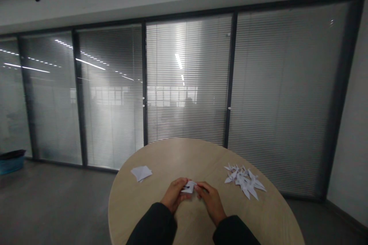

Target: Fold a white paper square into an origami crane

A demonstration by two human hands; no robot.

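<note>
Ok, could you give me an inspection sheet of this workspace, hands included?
Surface: round, light wood-look table.
Job's things: small white paper piece in hand; overlapping flat white sheets at left; heap of pointed folded paper pieces at right.
Clutter: off the table, blue container on the floor, far left.
Hands: left hand holds the paper piece; right hand has fingertips at its right edge, pinch unclear.
Cables: nothing seen.
Surroundings: dark-framed glass panels with blinds.
</note>
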